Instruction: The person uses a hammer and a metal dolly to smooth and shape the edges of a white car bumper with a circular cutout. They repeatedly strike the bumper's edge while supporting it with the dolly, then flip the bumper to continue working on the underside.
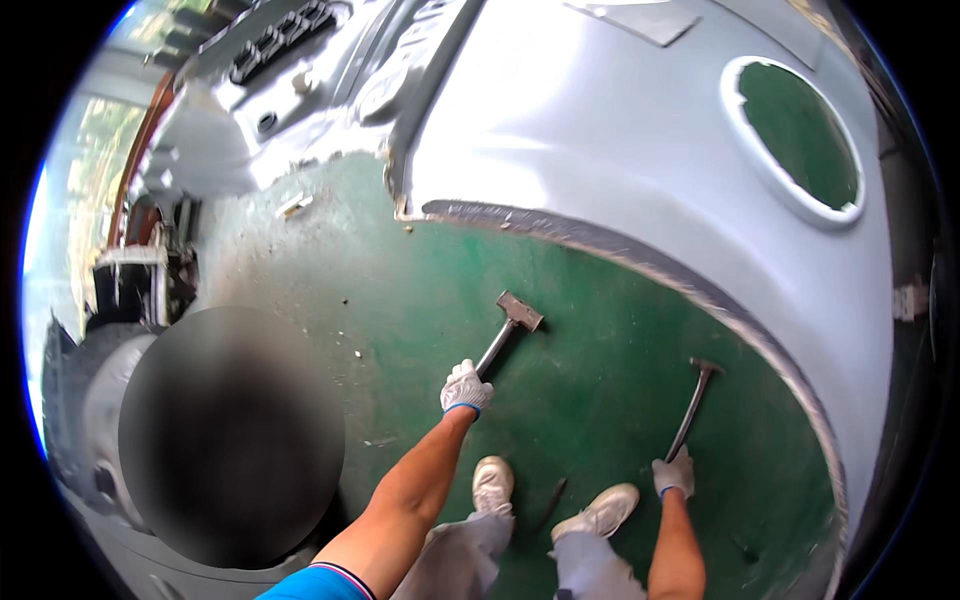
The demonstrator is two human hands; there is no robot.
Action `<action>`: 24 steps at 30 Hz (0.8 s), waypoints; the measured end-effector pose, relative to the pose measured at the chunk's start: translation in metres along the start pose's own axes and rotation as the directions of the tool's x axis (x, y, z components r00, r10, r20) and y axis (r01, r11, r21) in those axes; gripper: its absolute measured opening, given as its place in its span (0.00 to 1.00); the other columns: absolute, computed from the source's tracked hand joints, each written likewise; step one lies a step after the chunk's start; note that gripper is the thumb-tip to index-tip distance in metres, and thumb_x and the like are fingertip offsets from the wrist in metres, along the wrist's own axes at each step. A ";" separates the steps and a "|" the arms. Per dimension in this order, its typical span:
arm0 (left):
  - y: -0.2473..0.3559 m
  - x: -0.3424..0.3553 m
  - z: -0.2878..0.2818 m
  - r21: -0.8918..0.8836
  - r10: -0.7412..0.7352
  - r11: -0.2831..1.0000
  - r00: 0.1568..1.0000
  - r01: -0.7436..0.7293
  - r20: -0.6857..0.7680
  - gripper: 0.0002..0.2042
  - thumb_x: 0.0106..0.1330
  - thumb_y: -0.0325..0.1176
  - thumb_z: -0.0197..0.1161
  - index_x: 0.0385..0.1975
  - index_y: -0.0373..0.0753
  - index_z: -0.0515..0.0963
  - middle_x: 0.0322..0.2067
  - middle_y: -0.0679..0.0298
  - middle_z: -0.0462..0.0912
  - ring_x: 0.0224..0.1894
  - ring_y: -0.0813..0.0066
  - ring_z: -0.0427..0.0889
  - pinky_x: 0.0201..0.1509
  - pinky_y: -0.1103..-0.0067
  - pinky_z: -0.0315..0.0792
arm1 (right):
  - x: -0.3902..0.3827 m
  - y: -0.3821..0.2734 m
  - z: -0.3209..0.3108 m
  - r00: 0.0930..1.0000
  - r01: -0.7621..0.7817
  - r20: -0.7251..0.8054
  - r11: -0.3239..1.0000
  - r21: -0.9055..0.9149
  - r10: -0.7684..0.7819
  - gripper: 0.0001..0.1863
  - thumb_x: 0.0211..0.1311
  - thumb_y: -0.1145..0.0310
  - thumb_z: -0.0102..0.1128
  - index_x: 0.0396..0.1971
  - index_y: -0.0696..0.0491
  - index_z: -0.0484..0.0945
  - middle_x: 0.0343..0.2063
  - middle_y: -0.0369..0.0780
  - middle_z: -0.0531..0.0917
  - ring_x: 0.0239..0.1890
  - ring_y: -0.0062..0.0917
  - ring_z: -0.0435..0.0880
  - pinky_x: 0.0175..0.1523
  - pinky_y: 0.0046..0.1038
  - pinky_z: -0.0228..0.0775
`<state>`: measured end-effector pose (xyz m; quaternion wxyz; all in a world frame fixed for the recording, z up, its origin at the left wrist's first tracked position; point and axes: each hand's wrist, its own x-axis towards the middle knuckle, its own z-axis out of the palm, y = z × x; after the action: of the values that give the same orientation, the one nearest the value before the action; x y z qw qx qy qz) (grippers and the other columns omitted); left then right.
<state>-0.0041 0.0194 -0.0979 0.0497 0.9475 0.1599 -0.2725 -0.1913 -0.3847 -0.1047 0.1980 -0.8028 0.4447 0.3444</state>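
Note:
In the head view my left hand (467,390), in a white glove with blue cuff, is closed round the metal handle of a heavy, block-headed hammer (520,311), near the middle. My right hand (673,472), also gloved, grips a slimmer long-handled hammer (706,366) at lower right; its narrow head points up the picture. Both hammers are over green floor (600,420), beside a large pale silver car body panel (610,130). The panel has a curved arch edge (700,295) with a grey strip and an oval opening with a white rim (846,208).
Bare metal bodywork (290,120) with a torn edge spans the upper left. Dark parts (140,285) and a grey panel (80,380) stand at left, beside a large blurred round area. A dark bar (550,505) lies between my feet. Small debris (295,206) lies on the floor.

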 end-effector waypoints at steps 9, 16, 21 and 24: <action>-0.008 0.024 0.031 -0.060 0.136 0.990 0.970 -0.126 0.201 0.14 0.58 0.38 0.64 0.41 0.37 0.79 0.36 0.47 0.86 0.40 0.55 0.88 0.44 0.62 0.81 | 0.025 0.009 0.020 0.981 -0.064 -0.161 0.964 0.258 0.109 0.11 0.48 0.78 0.58 0.34 0.57 0.73 0.27 0.47 0.81 0.29 0.42 0.85 0.34 0.42 0.77; -0.033 -0.098 -0.063 -0.632 0.020 0.673 0.844 0.385 0.536 0.09 0.58 0.34 0.66 0.29 0.35 0.75 0.18 0.62 0.77 0.16 0.72 0.76 0.21 0.72 0.73 | -0.080 0.056 -0.038 0.991 -0.056 0.136 0.883 0.467 -0.009 0.07 0.43 0.79 0.61 0.22 0.57 0.71 0.12 0.38 0.71 0.09 0.27 0.71 0.14 0.33 0.60; -0.058 -0.245 -0.183 -0.706 0.012 0.420 0.775 0.570 0.632 0.10 0.63 0.37 0.62 0.31 0.35 0.77 0.21 0.63 0.78 0.19 0.77 0.75 0.25 0.77 0.70 | -0.235 0.075 -0.126 0.888 0.437 0.028 0.860 0.263 -0.460 0.10 0.43 0.80 0.63 0.28 0.55 0.74 0.16 0.43 0.77 0.14 0.31 0.78 0.19 0.31 0.69; -0.065 -0.325 -0.256 -0.761 -0.018 0.309 0.803 0.571 0.596 0.07 0.64 0.32 0.61 0.33 0.36 0.76 0.21 0.66 0.77 0.19 0.79 0.74 0.23 0.79 0.71 | -0.311 0.081 -0.188 0.922 0.288 0.144 0.885 0.365 -0.359 0.14 0.55 0.64 0.71 0.38 0.56 0.82 0.35 0.38 0.87 0.37 0.30 0.85 0.45 0.33 0.77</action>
<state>-0.1573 0.0374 0.2916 0.5526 0.6033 0.4435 -0.3660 -0.3032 -0.3652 0.2497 0.4324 -0.7797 0.3332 0.3067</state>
